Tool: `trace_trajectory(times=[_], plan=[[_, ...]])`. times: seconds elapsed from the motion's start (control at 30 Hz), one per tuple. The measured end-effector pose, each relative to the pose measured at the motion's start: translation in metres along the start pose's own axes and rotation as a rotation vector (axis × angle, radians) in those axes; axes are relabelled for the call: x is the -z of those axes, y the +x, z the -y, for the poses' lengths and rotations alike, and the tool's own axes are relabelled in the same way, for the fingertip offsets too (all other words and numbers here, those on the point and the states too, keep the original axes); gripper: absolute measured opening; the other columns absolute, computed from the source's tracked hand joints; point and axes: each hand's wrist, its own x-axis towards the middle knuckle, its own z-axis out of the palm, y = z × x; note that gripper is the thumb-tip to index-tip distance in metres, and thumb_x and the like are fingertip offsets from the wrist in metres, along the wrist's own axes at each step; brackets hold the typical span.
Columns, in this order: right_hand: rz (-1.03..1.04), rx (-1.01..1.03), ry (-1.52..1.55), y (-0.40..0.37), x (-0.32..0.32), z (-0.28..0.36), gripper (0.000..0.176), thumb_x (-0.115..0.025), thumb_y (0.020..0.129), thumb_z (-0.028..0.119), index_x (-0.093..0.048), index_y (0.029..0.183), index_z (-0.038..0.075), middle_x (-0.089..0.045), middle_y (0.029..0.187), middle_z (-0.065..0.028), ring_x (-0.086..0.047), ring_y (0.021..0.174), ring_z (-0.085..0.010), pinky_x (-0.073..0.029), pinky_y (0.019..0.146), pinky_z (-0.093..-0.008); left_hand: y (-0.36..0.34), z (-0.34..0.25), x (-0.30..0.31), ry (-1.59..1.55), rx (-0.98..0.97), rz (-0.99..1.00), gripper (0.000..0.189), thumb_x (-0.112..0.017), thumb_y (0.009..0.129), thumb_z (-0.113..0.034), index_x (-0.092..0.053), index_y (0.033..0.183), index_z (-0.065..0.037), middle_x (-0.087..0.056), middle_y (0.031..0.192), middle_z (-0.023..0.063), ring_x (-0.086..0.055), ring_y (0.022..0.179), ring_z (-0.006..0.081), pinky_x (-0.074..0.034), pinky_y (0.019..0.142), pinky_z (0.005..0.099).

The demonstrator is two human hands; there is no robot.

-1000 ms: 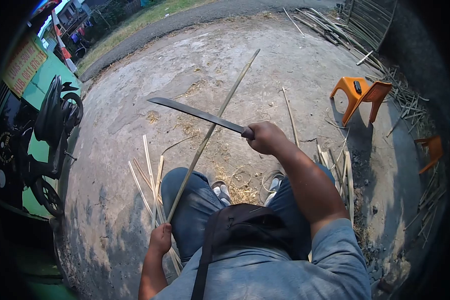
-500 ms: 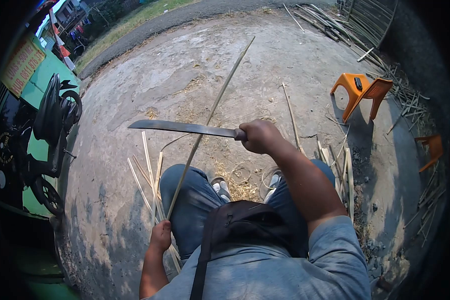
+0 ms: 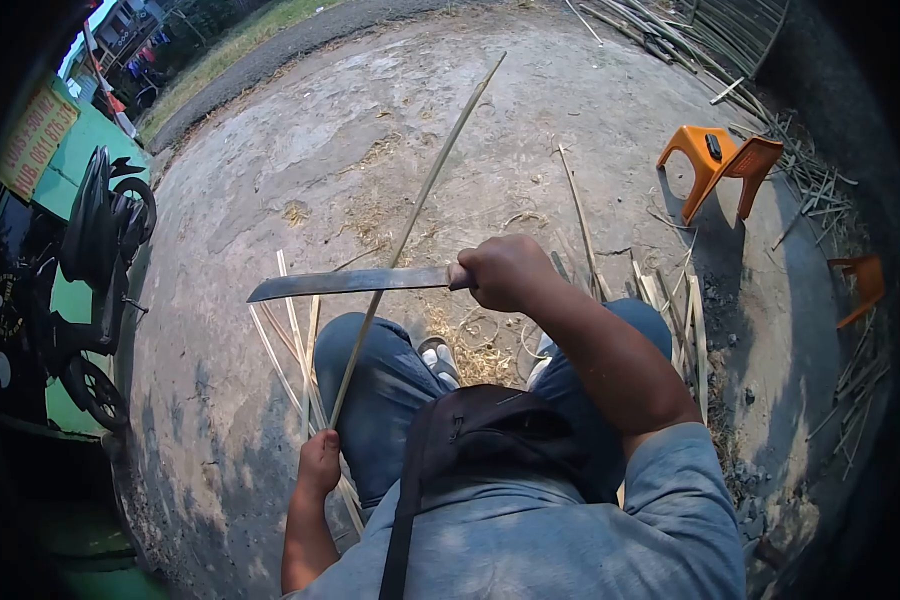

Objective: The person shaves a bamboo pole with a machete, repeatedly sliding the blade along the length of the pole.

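A long knife (image 3: pixel 355 283) crossing a thin strip (image 3: pixel 424 195)

Near the middle of the frame, the person's right hand (image 3: pixel 510 275) is gripping the knife's handle, its fingers wrapping fully round it and leaving no gap. The blade is pointing to the left of the frame and passing over the strip; whether the two are touching cannot be told.

At the lower left of centre, the left hand (image 3: pixel 319 462) is curling tightly round the strip's lower end. The strip is slanting past the knee, its far tip reaching the top centre. More pale strips (image 3: pixel 296 325) are lying beside that leg.

A black bag (image 3: pixel 490 440) is resting at the person's lap, low in the centre; its zip pull is showing, but its fabric is hiding whatever is inside. Shavings (image 3: pixel 485 370) are lying on the ground between the feet.

At the upper right, an orange chair (image 3: pixel 755 158) is bearing a small black object (image 3: pixel 713 147) on its seat. A motorbike (image 3: pixel 95 235) is standing at the left edge.
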Motion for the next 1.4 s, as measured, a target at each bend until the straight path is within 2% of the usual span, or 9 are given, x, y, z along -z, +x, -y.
trace_trajectory(times=[0.2,0.33,0.5,0.6,0.7,0.93,1.1,1.23,1.4], plan=[[-0.114,-0.189,0.103,0.023,0.010,-0.031,0.014,-0.069,0.084,0.022,-0.076,0.095,0.017,-0.075,0.090,-0.0119,-0.073,0.088,-0.0356,-0.058,0.080,-0.0477,0.007,0.008,0.002,0.056,0.016,-0.006,0.071,-0.042,0.106,-0.064,-0.059,0.084,0.001,-0.056,0.068,0.0129,-0.058,0.067,0.0222,-0.046,0.064,0.0404],[-0.065,-0.302,0.233,0.016,0.010,-0.032,0.016,-0.065,0.087,0.022,-0.077,0.097,0.017,-0.075,0.095,-0.0125,-0.072,0.092,-0.0360,-0.058,0.082,-0.0487,0.002,0.013,0.003,0.038,0.032,0.014,0.070,-0.042,0.107,-0.063,-0.059,0.084,0.001,-0.057,0.069,0.0121,-0.057,0.068,0.0217,-0.046,0.064,0.0392],[0.118,-0.099,0.094,0.003,0.012,-0.006,0.014,-0.069,0.085,0.023,-0.073,0.096,0.015,-0.074,0.092,-0.0141,-0.071,0.090,-0.0381,-0.056,0.079,-0.0515,0.001,0.010,0.002,-0.008,0.027,0.025,0.067,-0.044,0.108,-0.060,-0.057,0.084,0.001,-0.056,0.069,0.0078,-0.054,0.068,0.0178,-0.045,0.064,0.0362],[0.077,0.046,0.066,-0.002,-0.001,0.010,0.014,-0.071,0.080,0.022,-0.072,0.093,0.016,-0.074,0.090,-0.0123,-0.071,0.088,-0.0377,-0.057,0.077,-0.0514,0.003,0.008,0.001,-0.056,0.036,0.033,0.066,-0.043,0.108,-0.060,-0.055,0.082,-0.001,-0.053,0.069,0.0037,-0.050,0.068,0.0145,-0.043,0.062,0.0338],[0.104,0.023,0.039,0.003,0.012,0.012,0.016,-0.069,0.081,0.020,-0.076,0.096,0.017,-0.075,0.094,-0.0106,-0.073,0.094,-0.0325,-0.058,0.081,-0.0477,0.002,0.026,-0.002,-0.140,0.090,0.075,0.064,-0.042,0.108,-0.060,-0.053,0.081,-0.003,-0.049,0.069,-0.0003,-0.047,0.067,0.0118,-0.040,0.060,0.0317],[-0.045,-0.258,0.172,0.024,0.009,-0.031,0.017,-0.067,0.083,0.019,-0.075,0.098,0.016,-0.075,0.094,-0.0132,-0.072,0.096,-0.0353,-0.057,0.084,-0.0490,0.005,0.006,0.006,-0.153,0.074,0.105,0.065,-0.041,0.108,-0.063,-0.053,0.081,-0.005,-0.048,0.068,-0.0017,-0.044,0.066,0.0107,-0.037,0.059,0.0313],[0.025,-0.139,0.158,0.002,0.020,-0.004,0.015,-0.066,0.085,0.020,-0.075,0.096,0.016,-0.075,0.093,-0.0142,-0.073,0.091,-0.0360,-0.058,0.082,-0.0493,0.005,0.013,0.003,-0.152,0.081,0.107,0.067,-0.040,0.107,-0.065,-0.052,0.079,-0.005,-0.048,0.069,-0.0009,-0.045,0.066,0.0115,-0.038,0.060,0.0316],[0.064,0.100,0.009,-0.005,-0.007,0.017,0.013,-0.069,0.084,0.023,-0.076,0.093,0.017,-0.075,0.090,-0.0106,-0.075,0.090,-0.0309,-0.058,0.078,-0.0457,0.004,0.001,0.001,-0.127,0.062,0.080,0.070,-0.039,0.106,-0.066,-0.051,0.078,-0.004,-0.048,0.068,-0.0003,-0.046,0.066,0.0122,-0.038,0.060,0.0324],[-0.019,-0.003,0.017,0.020,-0.007,-0.012,0.014,-0.069,0.084,0.025,-0.076,0.094,0.018,-0.075,0.091,-0.0106,-0.073,0.089,-0.0331,-0.059,0.079,-0.0460,0.003,0.015,0.003,-0.097,0.108,0.095,0.072,-0.038,0.106,-0.069,-0.050,0.077,-0.004,-0.048,0.068,0.0004,-0.047,0.066,0.0130,-0.039,0.060,0.0329]])
